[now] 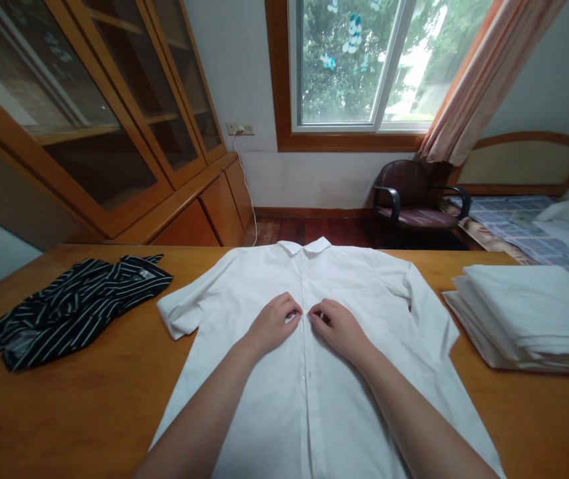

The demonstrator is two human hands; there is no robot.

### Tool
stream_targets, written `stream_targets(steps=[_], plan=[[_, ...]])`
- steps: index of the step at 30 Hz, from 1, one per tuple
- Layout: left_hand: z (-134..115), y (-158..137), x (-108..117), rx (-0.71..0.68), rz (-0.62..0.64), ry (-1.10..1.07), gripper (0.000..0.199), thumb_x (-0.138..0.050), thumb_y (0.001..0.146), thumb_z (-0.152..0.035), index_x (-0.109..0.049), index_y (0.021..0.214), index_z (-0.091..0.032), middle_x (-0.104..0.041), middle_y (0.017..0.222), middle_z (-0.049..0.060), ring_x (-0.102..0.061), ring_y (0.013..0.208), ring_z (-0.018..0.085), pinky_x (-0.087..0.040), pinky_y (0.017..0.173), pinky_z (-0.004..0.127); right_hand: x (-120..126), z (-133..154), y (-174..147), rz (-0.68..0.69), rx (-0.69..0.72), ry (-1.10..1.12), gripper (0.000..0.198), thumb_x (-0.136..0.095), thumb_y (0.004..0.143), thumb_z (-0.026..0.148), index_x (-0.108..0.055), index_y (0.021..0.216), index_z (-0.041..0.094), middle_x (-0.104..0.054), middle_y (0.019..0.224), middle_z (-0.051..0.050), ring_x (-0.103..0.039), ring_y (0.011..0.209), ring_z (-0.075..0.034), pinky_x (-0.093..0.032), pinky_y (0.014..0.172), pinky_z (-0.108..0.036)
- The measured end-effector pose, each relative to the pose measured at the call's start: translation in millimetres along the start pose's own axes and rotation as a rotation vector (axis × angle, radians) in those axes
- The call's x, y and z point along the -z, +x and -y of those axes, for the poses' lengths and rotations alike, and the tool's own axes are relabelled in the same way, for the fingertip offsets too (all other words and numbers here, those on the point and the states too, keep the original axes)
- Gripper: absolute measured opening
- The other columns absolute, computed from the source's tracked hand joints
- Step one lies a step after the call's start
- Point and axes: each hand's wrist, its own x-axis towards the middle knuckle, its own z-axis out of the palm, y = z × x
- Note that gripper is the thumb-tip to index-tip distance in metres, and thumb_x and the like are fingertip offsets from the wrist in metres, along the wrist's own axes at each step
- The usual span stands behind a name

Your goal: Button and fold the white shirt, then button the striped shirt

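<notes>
A white button-up shirt (264, 392) lies spread face up, its collar pointing away from me and its sleeves out to both sides. My left hand (275, 320) pinches the front placket from the left, fingertips curled together at the cloth. From the right, my right hand (337, 326) pinches the same placket at about the same height, a small gap from the left fingertips. Any button between the fingers is too small to make out. Lower on the placket, small buttons show, and the front edges lie close together there.
The shirt rests on a wooden table (90, 412). A crumpled black garment with white stripes (85, 306) lies at the left, and a stack of folded white cloth (534, 313) at the right. Beyond stand a glass-fronted cabinet (185, 173), an office chair (409, 193) and a bed (524, 219).
</notes>
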Motion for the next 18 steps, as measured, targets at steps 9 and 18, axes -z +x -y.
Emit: stream_targets(steps=[9, 18], plan=[[1.4, 0.6, -0.8, 0.018, -0.015, -0.015, 0.012, -0.055, 0.089, -0.014, -0.065, 0.085, -0.019, -0.059, 0.087, 0.003, -0.058, 0.081, 0.015, -0.048, 0.075, 0.027, -0.5, -1.7, 0.7, 0.004, 0.012, 0.000, 0.011, -0.059, 0.089, 0.017, -0.069, 0.087, 0.020, -0.064, 0.082, -0.002, -0.058, 0.080, -0.017, -0.043, 0.074, -0.029], [0.5, 0.6, -0.1, 0.019, -0.015, -0.028, 0.013, -0.054, 0.089, -0.014, -0.065, 0.084, -0.018, -0.059, 0.088, 0.003, -0.058, 0.081, 0.015, -0.048, 0.075, 0.027, -0.5, -2.0, 0.7, 0.005, 0.008, 0.003, 0.012, -0.058, 0.089, 0.017, -0.070, 0.088, 0.020, -0.065, 0.083, -0.002, -0.059, 0.081, -0.017, -0.044, 0.075, -0.029]])
